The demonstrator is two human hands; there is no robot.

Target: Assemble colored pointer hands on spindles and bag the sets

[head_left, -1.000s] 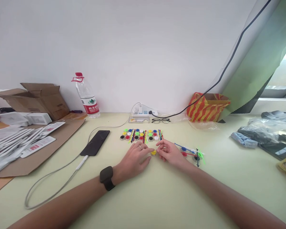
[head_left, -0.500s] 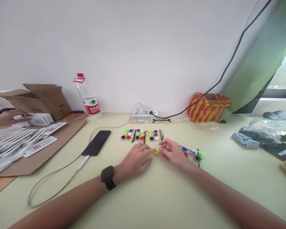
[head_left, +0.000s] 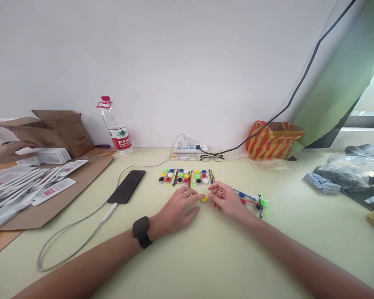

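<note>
A small yellow round piece (head_left: 204, 199) with a clear base lies on the table between my hands. My left hand (head_left: 178, 209) rests to its left with its fingers stretched, the index fingertip at the piece's edge. My right hand (head_left: 227, 202) is on the other side, its fingers curled and thumb and fingertips together; what they hold, if anything, is too small to make out. Partly behind that hand lie a blue piece (head_left: 242, 194), a black piece (head_left: 259, 208) and thin coloured sticks (head_left: 261, 212). Further back are rows of coloured round pieces (head_left: 180, 180) with bundles of sticks (head_left: 191, 178) between them.
A charging phone (head_left: 126, 187) with its cable lies left. Behind stand a water bottle (head_left: 121, 133), glasses (head_left: 211, 158), a power strip (head_left: 190, 148) and a striped bag (head_left: 268, 141). At far left, another person's hand (head_left: 9, 153) is over white packets by a cardboard box (head_left: 62, 135).
My hands stay almost in place around the yellow piece. The view has shifted very slightly. The other person's hand at far left has moved a little.
</note>
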